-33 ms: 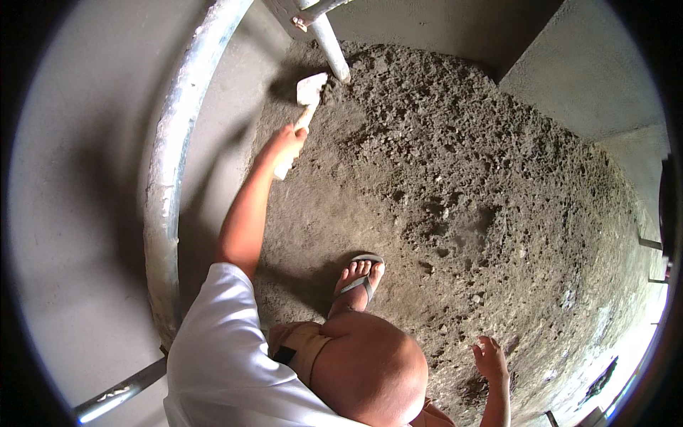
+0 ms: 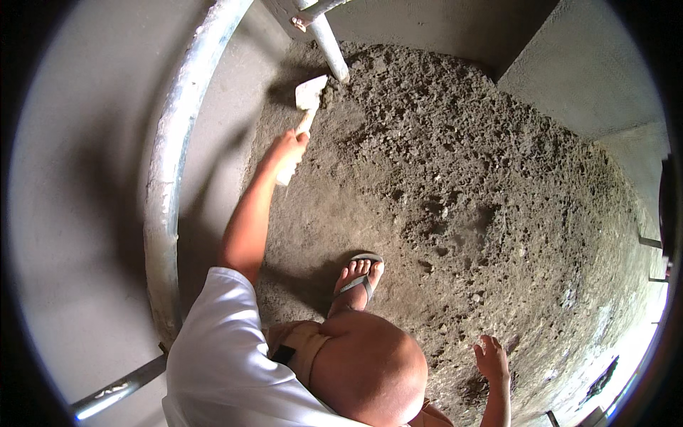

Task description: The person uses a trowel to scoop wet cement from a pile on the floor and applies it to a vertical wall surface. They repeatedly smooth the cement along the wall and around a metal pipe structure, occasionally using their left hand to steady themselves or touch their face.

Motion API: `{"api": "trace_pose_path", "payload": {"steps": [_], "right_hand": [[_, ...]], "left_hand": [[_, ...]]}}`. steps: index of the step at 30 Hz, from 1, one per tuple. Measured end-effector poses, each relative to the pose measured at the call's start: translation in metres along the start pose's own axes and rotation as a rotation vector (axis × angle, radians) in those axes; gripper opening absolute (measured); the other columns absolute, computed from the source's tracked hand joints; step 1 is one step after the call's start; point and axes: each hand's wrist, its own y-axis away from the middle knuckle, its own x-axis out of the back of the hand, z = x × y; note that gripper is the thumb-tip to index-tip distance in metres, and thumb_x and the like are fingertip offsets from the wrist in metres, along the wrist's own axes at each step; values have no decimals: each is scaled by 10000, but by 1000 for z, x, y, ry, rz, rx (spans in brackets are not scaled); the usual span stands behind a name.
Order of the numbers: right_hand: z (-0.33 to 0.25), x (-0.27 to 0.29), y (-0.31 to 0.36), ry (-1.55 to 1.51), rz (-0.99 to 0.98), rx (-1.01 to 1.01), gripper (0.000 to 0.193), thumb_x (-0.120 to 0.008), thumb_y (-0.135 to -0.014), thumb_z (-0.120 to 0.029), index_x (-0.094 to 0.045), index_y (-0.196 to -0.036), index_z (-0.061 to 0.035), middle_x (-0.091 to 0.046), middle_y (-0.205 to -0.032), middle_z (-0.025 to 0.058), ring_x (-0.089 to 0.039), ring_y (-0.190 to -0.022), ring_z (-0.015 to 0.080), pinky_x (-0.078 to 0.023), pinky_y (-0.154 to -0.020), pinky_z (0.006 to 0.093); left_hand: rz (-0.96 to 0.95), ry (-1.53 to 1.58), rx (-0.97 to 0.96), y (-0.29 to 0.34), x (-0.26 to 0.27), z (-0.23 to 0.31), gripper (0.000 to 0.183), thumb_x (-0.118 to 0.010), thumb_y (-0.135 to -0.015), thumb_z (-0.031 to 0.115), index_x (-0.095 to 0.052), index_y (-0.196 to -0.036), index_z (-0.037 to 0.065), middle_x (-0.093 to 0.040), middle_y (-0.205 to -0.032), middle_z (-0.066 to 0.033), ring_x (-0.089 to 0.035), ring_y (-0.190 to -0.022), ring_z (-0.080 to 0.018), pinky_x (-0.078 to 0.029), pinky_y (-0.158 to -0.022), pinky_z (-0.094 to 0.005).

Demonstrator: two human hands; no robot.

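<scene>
My left hand is closed around the pale handle of a trowel. The trowel's flat, light-coloured blade rests at the mortar surface, beside the foot of a metal pole. A small dark lump of mortar sits against the blade's right edge. Around it spreads rough, grainy grey mortar, smoother on the side nearer my foot. At the lower right, my right hand holds nothing; its fingers are slightly bent and apart, over the rough ground.
A thick metal pipe rises along my left, in front of a grey wall. A thinner bar joins low on the left. Grey walls bound the far side. My sandalled foot stands on the smoother patch, below my bent knee.
My left hand has shifted slightly right and toward me with the trowel handle; the blade has tilted a little. My right hand is almost still.
</scene>
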Motion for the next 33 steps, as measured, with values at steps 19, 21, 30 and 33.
{"api": "trace_pose_path", "payload": {"steps": [19, 21, 30, 33], "right_hand": [[35, -50, 40, -34, -91, -126, 423, -632, -894, -310, -579, -1224, -52, -620, -1176, 192, -611, -1053, 398, -503, -877, 483], [27, -54, 29, -43, -167, -121, 433, -627, -901, -318, -574, -1236, -48, -616, -1186, 193, -602, -1075, 398, -501, -885, 483], [70, -23, 34, 2, 28, -164, 333, -659, -875, -236, -610, -1140, -39, -668, -1037, 180, -660, -861, 339, -527, -761, 454], [56, -1, 31, -126, -15, -240, 328, -649, -873, -221, -588, -1139, -40, -648, -1023, 198, -617, -960, 387, -498, -828, 468]], "left_hand": [[152, 168, 98, 33, -14, -10, 464, -507, -965, 434, -635, -816, 13, -656, -633, -89, -674, -563, -216, -521, -488, -374], [227, 48, 38, -42, 16, -48, 508, -504, -958, 478, -655, -800, 19, -666, -637, -91, -668, -549, -236, -527, -512, -411], [-3, 463, 150, -148, 41, 54, 460, -509, -971, 476, -519, -1214, 85, -574, -789, -84, -544, -555, -197, -458, -442, -393], [-122, 460, 127, -148, 49, 44, 368, -493, -986, 460, -507, -1090, 107, -535, -718, -52, -512, -500, -160, -448, -399, -334]]}}
